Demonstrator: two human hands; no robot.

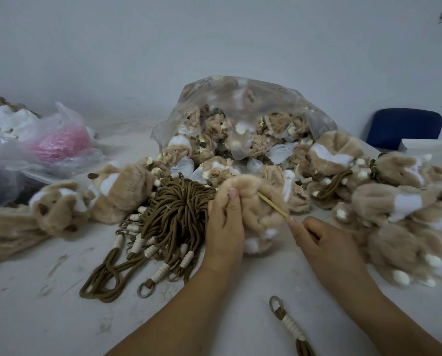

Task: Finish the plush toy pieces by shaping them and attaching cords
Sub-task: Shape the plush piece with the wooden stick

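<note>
The left hand (223, 224) grips a tan plush piece (255, 206) with white patches on the scuffed white table (60, 317); the right hand (317, 237) pinches a thin stick (272, 207) into it, beside brown cords (173, 217), below a pale wall (214, 34).

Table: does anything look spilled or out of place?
One cord lies alone nearest the camera, apart from the cord bundle. Plush pieces spill from the open bag across the table. Nothing looks damaged.

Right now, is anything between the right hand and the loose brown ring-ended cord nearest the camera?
Nothing visible: bare white table between right hand and brown cord, though that hand pinches a thin wooden stick.
</note>
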